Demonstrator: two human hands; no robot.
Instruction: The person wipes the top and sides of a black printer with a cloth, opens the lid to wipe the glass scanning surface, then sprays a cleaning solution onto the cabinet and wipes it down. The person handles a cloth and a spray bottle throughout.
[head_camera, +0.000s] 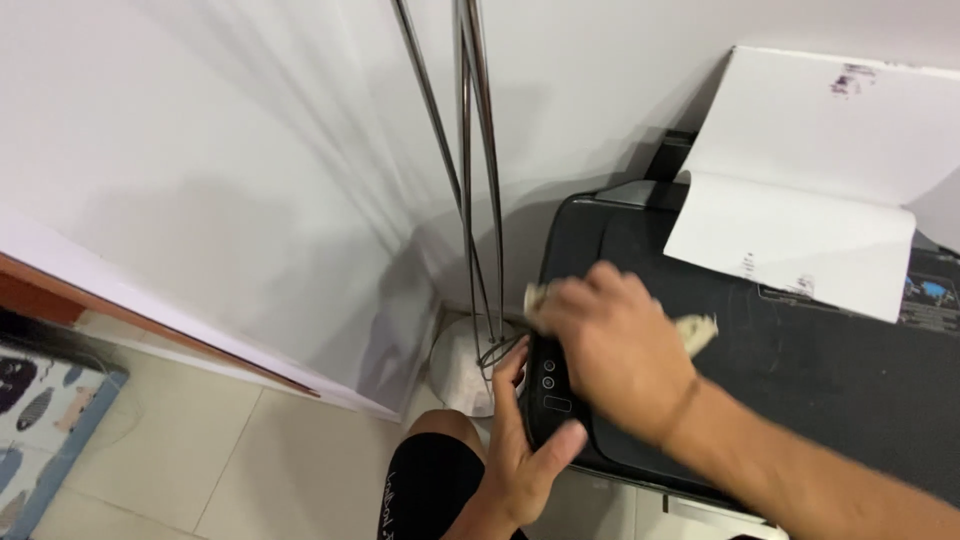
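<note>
Right hand (615, 350) pressing pale cloth (697, 331) on black printer (800, 370), left hand (525, 445) gripping its corner

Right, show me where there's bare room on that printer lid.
The black printer lid is bare between the right hand holding a cloth and the white paper. The front-left corner is crowded: the left hand grips it.

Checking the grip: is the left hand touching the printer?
Touching. The head view shows the left hand wrapped around the printer front corner, thumb pressed against its edge.
</note>
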